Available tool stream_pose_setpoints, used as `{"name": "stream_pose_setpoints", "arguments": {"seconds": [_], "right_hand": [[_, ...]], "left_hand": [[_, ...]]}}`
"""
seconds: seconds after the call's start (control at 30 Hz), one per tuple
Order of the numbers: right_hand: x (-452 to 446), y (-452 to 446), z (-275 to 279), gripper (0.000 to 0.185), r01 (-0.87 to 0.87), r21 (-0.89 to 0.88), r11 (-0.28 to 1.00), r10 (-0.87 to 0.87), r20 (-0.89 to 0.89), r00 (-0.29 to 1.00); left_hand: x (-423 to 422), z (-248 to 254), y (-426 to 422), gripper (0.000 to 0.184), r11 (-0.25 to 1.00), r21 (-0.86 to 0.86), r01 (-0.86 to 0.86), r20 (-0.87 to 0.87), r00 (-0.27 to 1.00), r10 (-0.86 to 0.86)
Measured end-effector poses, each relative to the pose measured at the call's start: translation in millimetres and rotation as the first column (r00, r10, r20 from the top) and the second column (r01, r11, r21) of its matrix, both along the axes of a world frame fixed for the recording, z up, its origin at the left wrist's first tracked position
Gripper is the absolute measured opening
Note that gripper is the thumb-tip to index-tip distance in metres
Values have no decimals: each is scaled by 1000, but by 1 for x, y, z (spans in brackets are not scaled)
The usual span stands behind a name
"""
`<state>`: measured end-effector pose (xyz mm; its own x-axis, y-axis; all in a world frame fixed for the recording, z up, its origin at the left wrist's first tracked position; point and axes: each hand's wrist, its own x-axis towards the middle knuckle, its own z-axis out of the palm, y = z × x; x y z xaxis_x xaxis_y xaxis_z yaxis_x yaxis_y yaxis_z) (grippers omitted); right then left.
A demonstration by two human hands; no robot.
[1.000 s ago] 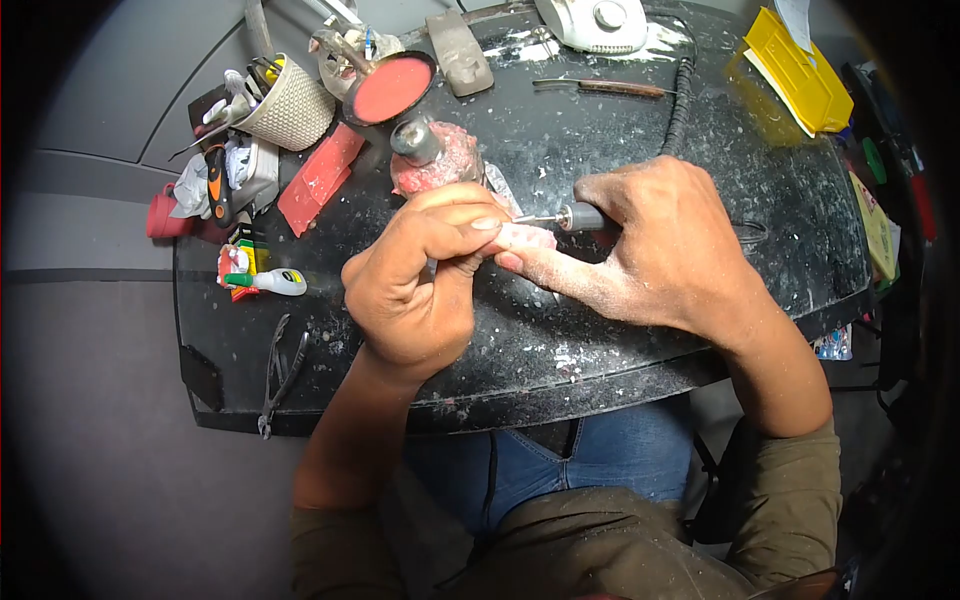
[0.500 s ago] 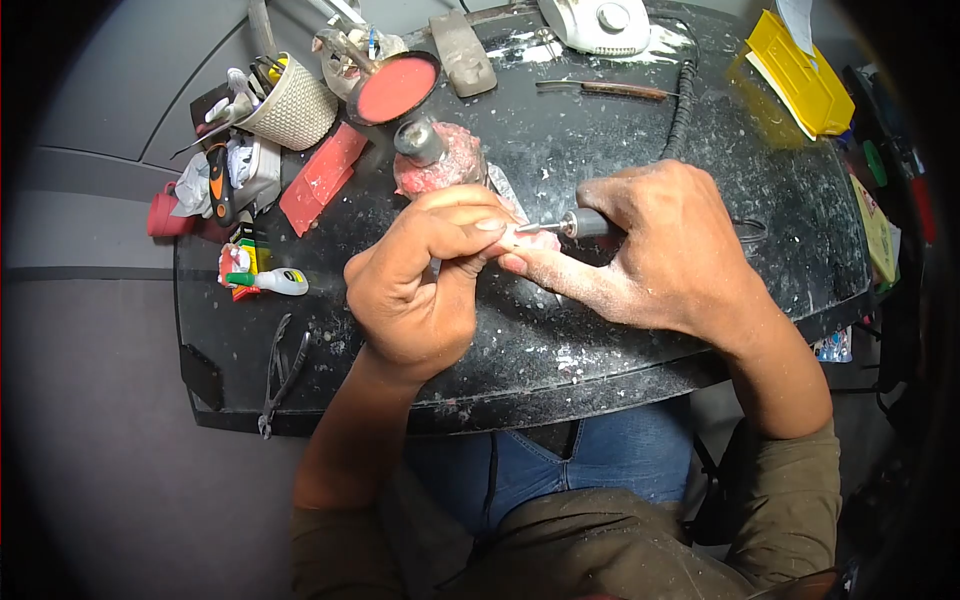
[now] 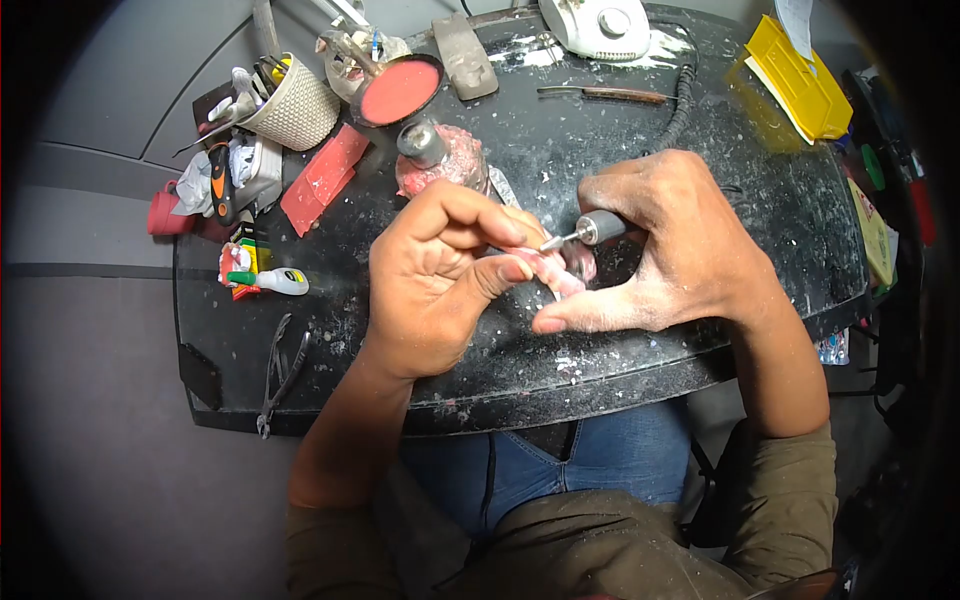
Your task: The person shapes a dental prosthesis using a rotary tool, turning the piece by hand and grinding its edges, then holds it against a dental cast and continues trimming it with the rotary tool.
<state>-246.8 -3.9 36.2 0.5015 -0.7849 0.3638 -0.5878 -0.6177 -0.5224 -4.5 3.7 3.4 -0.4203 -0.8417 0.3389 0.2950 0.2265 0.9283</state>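
Note:
My left hand (image 3: pixel 440 275) pinches a small pink denture (image 3: pixel 562 278) between thumb and fingertips. The fingers partly hide the piece. In my right hand (image 3: pixel 680 240) is a rotary handpiece (image 3: pixel 603 228), its thin metal bur pointing left at the denture's upper edge. Whether the bur touches it, I cannot tell. White dust covers my right thumb, which is stretched out below the denture, apart from it. Just beyond my left hand is a lumpy pink mass (image 3: pixel 455 165) with a grey metal cylinder on top.
A white control unit (image 3: pixel 598 25) with a dial sits at the back, its coiled cord (image 3: pixel 683 105) running toward me. A wax knife (image 3: pixel 620 94) lies nearby. Left are a tool basket (image 3: pixel 300 105), pink wax sheets (image 3: pixel 325 180), a glue bottle (image 3: pixel 280 281) and pliers (image 3: pixel 280 375).
My right thumb has come away from the denture and the hands are slightly further apart. The denture has tilted and more of it shows. The bur remains near it.

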Motion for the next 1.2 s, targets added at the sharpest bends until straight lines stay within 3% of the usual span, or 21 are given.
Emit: {"name": "stream_pose_setpoints", "arguments": {"seconds": [0.03,0.07,0.17,0.4,0.53,0.73,0.9,1.03,1.1,1.2], "right_hand": [[-1,-1,-1,71,-54,-33,998,55,37,998],[-4,-1,1,72,-73,-16,997,72,-59,996],[-4,-1,2,72,-135,32,990,137,-48,989],[-5,-1,3,71,-166,126,978,174,-48,984],[-8,-4,1,71,-221,94,971,226,-41,973],[-6,-4,5,68,-199,90,976,204,-53,977],[-8,-5,0,63,-243,88,966,247,-46,968],[-3,-5,-3,73,-222,6,975,222,47,974],[-3,-5,-4,72,-214,9,977,214,43,976],[-2,-6,-5,69,-220,-22,975,221,49,974]], "left_hand": [[0,1,1,25,995,101,23,-5,1000,-23],[0,2,1,28,991,127,52,-4,999,-52],[1,0,1,26,968,202,148,-73,988,-136],[0,4,1,26,969,179,169,-45,985,-164],[1,6,-1,25,963,186,197,-90,979,-182],[2,6,0,25,972,173,160,-27,987,-158],[1,8,-4,24,977,138,164,-98,984,-151],[2,7,-5,23,981,111,157,-96,985,-147],[4,12,-5,21,963,192,187,-76,982,-176],[6,10,-6,18,966,183,185,0,982,-188]]}}
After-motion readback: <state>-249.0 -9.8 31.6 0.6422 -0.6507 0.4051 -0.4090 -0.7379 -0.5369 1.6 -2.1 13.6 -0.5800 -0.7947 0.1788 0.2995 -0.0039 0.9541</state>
